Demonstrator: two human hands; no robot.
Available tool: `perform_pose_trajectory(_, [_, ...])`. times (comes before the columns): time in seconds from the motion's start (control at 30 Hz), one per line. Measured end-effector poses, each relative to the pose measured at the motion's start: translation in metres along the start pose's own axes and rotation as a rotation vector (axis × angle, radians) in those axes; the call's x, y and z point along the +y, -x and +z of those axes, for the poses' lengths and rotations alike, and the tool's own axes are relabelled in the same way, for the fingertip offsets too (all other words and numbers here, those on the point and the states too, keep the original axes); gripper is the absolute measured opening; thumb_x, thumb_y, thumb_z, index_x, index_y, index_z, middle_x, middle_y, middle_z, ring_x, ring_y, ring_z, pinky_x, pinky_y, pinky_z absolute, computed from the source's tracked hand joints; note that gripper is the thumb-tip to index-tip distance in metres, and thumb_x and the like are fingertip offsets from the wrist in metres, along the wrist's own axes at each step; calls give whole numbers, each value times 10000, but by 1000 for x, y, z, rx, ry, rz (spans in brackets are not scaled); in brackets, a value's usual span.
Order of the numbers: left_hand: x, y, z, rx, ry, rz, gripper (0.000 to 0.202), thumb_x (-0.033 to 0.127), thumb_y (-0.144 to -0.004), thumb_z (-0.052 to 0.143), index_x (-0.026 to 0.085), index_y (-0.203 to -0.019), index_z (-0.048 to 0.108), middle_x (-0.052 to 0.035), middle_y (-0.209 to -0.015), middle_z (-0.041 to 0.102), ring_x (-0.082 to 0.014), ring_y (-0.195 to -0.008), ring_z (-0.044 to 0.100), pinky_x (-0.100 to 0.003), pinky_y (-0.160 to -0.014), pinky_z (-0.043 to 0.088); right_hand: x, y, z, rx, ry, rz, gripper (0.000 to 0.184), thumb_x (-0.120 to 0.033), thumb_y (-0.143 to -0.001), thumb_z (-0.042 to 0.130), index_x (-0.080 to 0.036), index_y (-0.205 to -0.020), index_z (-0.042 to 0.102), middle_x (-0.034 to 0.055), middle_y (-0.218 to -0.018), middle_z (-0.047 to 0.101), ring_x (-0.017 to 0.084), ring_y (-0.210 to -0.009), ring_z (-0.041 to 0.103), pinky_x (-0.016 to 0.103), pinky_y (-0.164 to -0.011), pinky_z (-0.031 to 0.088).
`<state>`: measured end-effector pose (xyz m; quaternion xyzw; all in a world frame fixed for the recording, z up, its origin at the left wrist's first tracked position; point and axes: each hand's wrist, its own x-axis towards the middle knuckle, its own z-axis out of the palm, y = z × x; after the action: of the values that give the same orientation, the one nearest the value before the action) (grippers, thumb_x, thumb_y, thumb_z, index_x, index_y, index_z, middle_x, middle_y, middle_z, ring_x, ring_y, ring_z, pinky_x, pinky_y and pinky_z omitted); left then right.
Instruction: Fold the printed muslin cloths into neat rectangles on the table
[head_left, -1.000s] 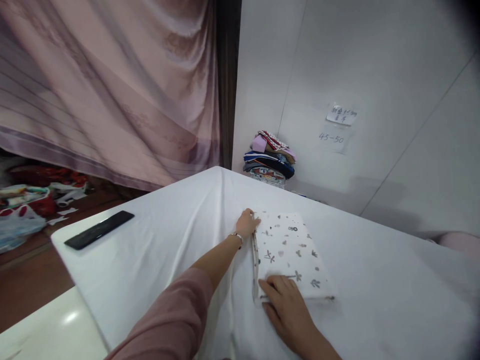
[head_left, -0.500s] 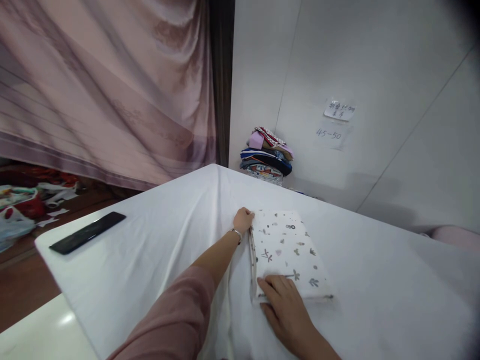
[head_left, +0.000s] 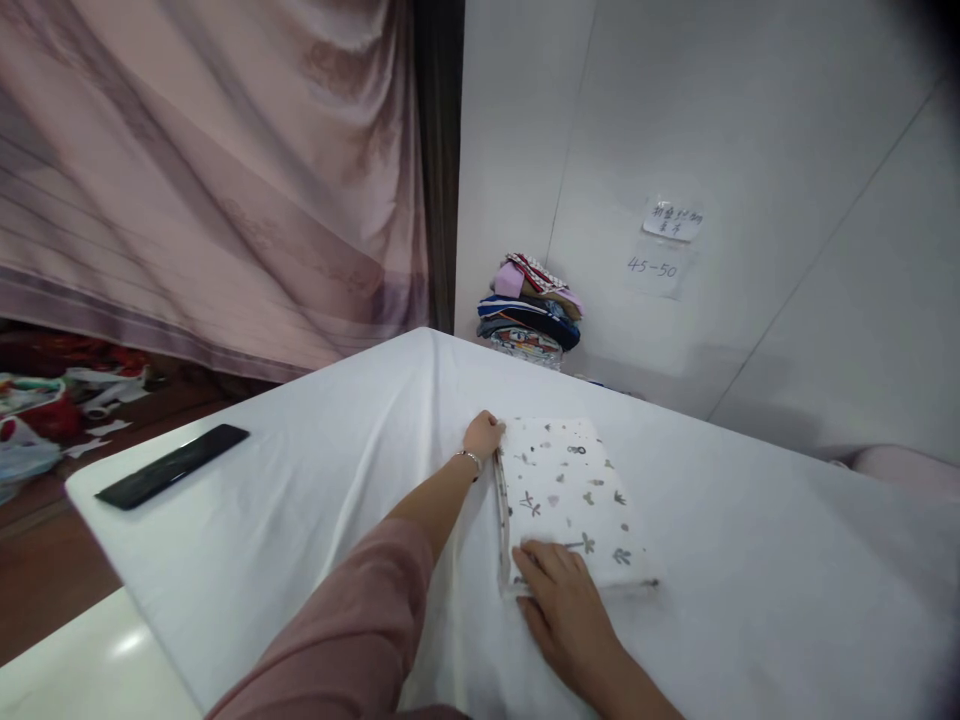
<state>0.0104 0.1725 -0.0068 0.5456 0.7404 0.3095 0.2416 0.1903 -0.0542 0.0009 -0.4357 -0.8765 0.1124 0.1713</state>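
A white folded cloth (head_left: pixel 566 490) printed with small grey and brown motifs lies flat in a rectangle on the white-covered table. My left hand (head_left: pixel 484 434), with a bracelet at the wrist, reaches to its far left corner and is closed on the edge there. At the near left corner, my right hand (head_left: pixel 562 605) has its fingers over the top layer and its thumb at the near edge, closed on the fold. Layered folds show along the cloth's left side. The fingertips of both hands are partly hidden.
A long black flat object (head_left: pixel 174 466) lies at the table's left end. Beyond the far edge stands a stack of folded fabrics (head_left: pixel 529 305) by the wall. A pink curtain (head_left: pixel 225 180) hangs at the left; bags (head_left: pixel 26 440) and scraps lie on the floor.
My right hand has shifted very slightly away from me along with the cloth's near edge. The left hand keeps its place at the far corner. The whole view has drifted a little.
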Motion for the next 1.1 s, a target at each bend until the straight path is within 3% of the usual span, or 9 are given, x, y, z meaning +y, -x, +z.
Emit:
perform_pose_trajectory(0.1, [3,4,-8,4,-22,26,112,281,-771,569,181,-821,570,-57,-892,659,-192,-831,606,-269,-702,429,-1,0,0,1,7,-4,472,-154,-831,460,-248,-1292,437,54,-1261,494,232,-1092,433,378,-922,332])
perform_pose_trajectory(0.23, [13,24,-17,78,-52,163,265,311,-854,467,170,-1066,541,-107,-1214,550,-214,-1103,517,-317,-906,393,-2,-1,-1,0,4,-3,445,-167,-842,456,-242,-1281,443,50,-1251,500,228,-1069,437,375,-912,324])
perform_pose_trajectory(0.37, [22,49,-8,19,-192,665,352,335,-875,453,201,-1199,491,-64,-1365,437,-186,-1288,339,-320,-1075,237,-4,-2,-3,-4,-6,7,451,-164,-833,469,-248,-1275,441,44,-1242,504,224,-1056,439,368,-900,325])
perform_pose_trajectory(0.43, [21,55,1,-67,-319,808,408,386,-876,446,201,-1240,470,-73,-1400,400,-221,-1325,282,-397,-1100,186,-5,-3,-3,-1,-4,9,455,-161,-831,469,-245,-1277,437,44,-1244,503,224,-1057,437,369,-902,322])
perform_pose_trajectory(0.57, [13,50,16,-183,-460,667,480,456,-890,370,211,-1299,426,-68,-1457,312,-264,-1365,189,-505,-1093,143,-5,-3,-2,12,12,12,466,-162,-836,467,-229,-1295,420,52,-1254,497,227,-1074,425,376,-918,310])
perform_pose_trajectory(0.73, [13,46,17,-223,-444,633,494,455,-892,351,227,-1327,398,-49,-1479,263,-237,-1380,141,-485,-1106,92,-7,-3,-6,10,14,15,462,-156,-820,485,-223,-1276,444,65,-1225,518,227,-1062,442,381,-906,330])
perform_pose_trajectory(0.87, [22,48,9,-294,-263,542,449,421,-863,444,237,-1273,465,-37,-1468,289,-217,-1379,152,-455,-1116,50,-8,-1,-13,24,-55,20,465,-168,-784,535,-236,-1241,491,67,-1209,540,228,-1080,459,387,-914,355])
perform_pose_trajectory(1.0, [26,49,-5,-253,-164,415,408,404,-883,411,235,-1245,493,-28,-1434,360,-175,-1343,262,-334,-1102,194,9,2,-25,128,-240,-34,304,-212,-834,488,-247,-1114,602,58,-1126,601,197,-1036,522,361,-893,416])
perform_pose_trajectory(1.1, [19,56,-18,-153,-129,292,419,377,-889,387,177,-1244,486,-88,-1395,411,-196,-1282,369,-298,-1050,287,41,6,-40,312,-238,71,280,-288,-865,442,-221,-1045,646,75,-1090,626,210,-1033,539,388,-916,422])
